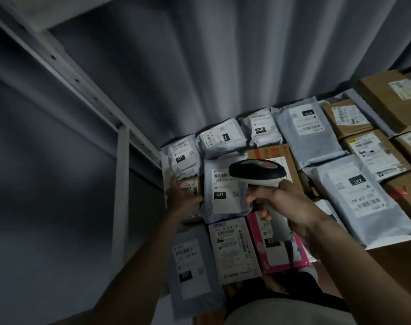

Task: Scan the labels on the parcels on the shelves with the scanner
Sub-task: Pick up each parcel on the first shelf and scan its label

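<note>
Two hands are busy: my right hand (pixel 286 202) has its fingers curled tight round the handle of the scanner (pixel 258 173), whose black-and-white head with a red patch on top hovers over the parcels on the shelf (pixel 387 250). My left hand (pixel 181 195) grips the small brown box (pixel 190 186) at the left end, thumb and fingers wrapped on its side, its barcode label facing up. Just right of it lies a grey mailer (pixel 223 191) reading "231 239" with "231" in a black block. Far mailers (pixel 262 127) show "010"; the big grey bag (pixel 364 195) on the right reads "231 239 K01" upside down.
</note>
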